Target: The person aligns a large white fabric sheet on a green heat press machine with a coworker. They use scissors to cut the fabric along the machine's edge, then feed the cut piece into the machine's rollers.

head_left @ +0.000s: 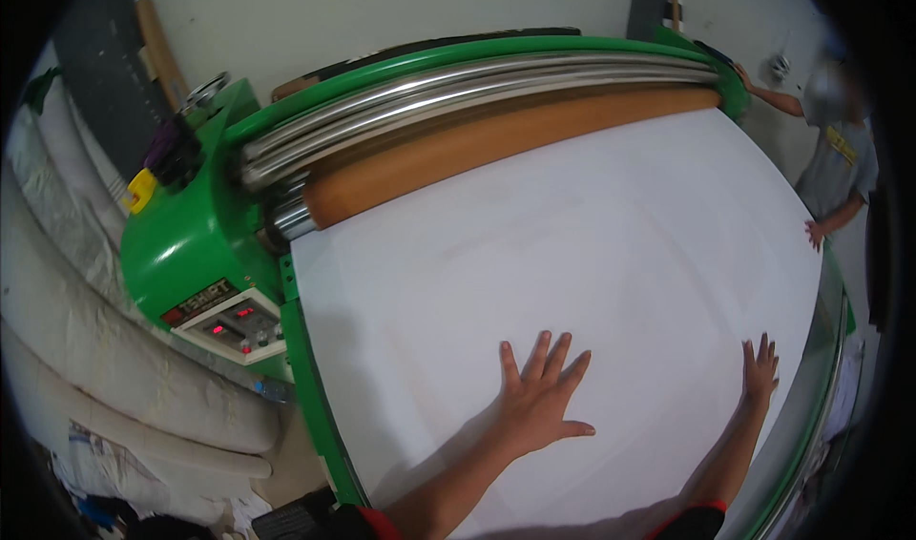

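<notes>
white fabric sheet (572, 254) over green roller machine (191, 244), left hand (539, 402) and right hand (760, 373) flat, fingers apart

Both bare forearms rose from the six o'clock edge. The left hand (537, 399) lay flat, palm down, fingers fanned toward twelve o'clock and thumb out toward three. The right hand (759, 372), at four o'clock, was also flat, its fingers closer together.

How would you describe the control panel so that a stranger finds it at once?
Start at the green machine left of the white sheet. On its lower side sits the control panel, a small pale box. Only it has red lit displays and little knobs.
</notes>
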Demonstrator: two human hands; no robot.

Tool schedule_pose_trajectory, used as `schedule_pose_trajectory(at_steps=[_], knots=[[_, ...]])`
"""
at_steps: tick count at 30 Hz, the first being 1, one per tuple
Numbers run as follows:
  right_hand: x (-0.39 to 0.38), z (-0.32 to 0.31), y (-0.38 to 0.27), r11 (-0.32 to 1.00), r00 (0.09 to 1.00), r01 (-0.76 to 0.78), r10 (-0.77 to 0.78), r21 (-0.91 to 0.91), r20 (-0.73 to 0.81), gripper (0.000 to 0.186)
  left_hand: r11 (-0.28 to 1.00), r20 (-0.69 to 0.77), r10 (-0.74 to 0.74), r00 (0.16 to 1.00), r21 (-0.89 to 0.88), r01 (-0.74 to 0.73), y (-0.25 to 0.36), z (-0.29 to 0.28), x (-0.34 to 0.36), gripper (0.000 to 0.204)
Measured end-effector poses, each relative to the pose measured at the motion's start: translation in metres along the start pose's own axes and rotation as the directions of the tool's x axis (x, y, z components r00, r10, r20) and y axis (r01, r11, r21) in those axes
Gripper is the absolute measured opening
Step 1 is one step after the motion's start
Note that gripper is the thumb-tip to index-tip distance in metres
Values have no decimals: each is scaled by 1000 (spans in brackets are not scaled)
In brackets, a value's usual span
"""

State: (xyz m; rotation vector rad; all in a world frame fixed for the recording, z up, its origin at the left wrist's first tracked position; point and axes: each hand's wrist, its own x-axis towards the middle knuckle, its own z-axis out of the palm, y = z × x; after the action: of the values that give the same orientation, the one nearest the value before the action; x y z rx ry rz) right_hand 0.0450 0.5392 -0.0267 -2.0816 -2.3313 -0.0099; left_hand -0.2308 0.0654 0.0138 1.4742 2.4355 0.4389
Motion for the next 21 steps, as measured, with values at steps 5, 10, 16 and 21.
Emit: schedule_pose_trajectory(at_steps=[5, 10, 16, 21], knots=[[0, 7, -2, 1000, 999, 25, -25, 11, -23, 90, 981, 90, 111, 990, -167, -95, -29, -23, -15, 116], [3, 8, -6, 1000, 1000, -20, 20, 8, 21, 90, 993, -103, -20, 994, 112, 32, -95, -43, -11, 125], [-12, 0, -5, 999, 999, -31, 31, 17, -17, 90, 986, 14, 102, 995, 133, -103, -95, -33, -19, 124], [-22, -16, -34, 995, 999, 41, -41, 96, 0, 95, 978, 0, 73, 997, 198, -71, -104, -27, -22, 118]])
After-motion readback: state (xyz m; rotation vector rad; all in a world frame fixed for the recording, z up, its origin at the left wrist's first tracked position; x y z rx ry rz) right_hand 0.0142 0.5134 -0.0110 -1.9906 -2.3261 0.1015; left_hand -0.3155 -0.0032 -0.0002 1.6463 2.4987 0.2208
